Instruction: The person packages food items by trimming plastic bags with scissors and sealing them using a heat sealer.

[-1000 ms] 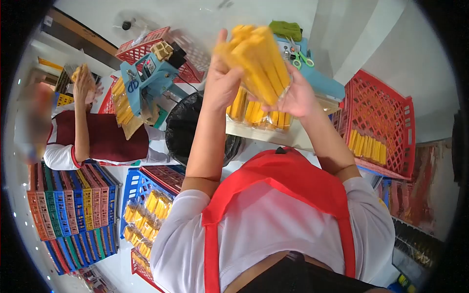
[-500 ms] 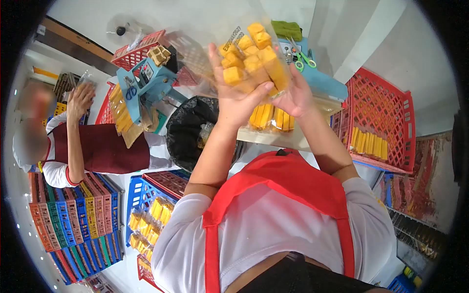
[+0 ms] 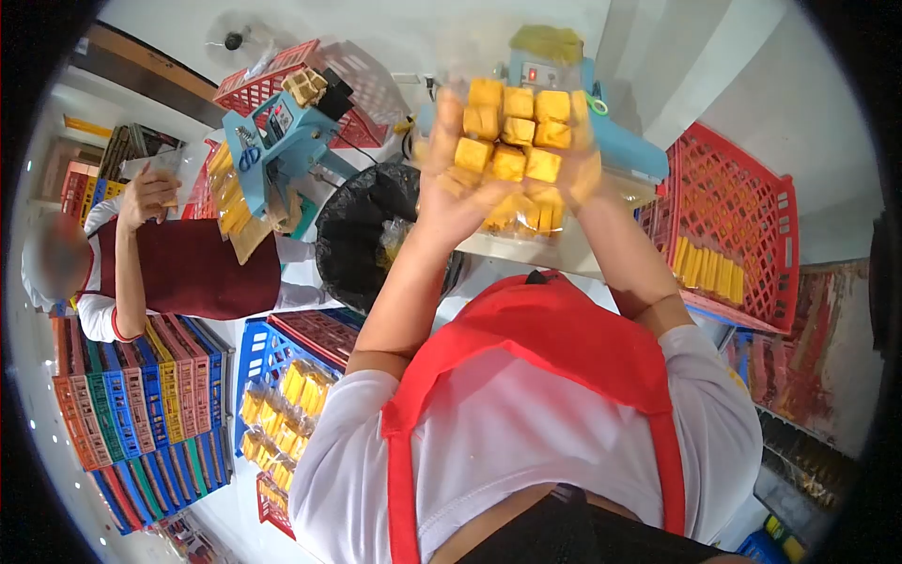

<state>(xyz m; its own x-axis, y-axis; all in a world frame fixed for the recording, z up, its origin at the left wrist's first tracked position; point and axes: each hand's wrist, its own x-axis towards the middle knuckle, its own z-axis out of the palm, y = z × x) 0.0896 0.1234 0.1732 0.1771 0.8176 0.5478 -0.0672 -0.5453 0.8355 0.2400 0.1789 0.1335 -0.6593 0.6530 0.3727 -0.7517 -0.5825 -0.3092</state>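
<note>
Held up in front of me is a clear plastic bag of yellow block-shaped pieces, their square ends stacked in rows facing me. My left hand is closed on the bag's left side, its thumb along the lower edge. The right side is gripped by my right hand, which is blurred by motion. Below the hands, more bagged yellow sticks lie on the pale table. Behind the bag stands a light-blue sealing machine, partly hidden, with a green scissor handle on it.
A red crate at the right holds yellow sticks. Left of the table stands a black-lined bin. Another blue sealer is beyond it, near a co-worker in a maroon apron. A blue crate holds yellow packs.
The bag has been turned so the pieces' square ends face me in rows, and it sits slightly lower and further right. My right hand has moved up its side. The co-worker's hand has dropped.
</note>
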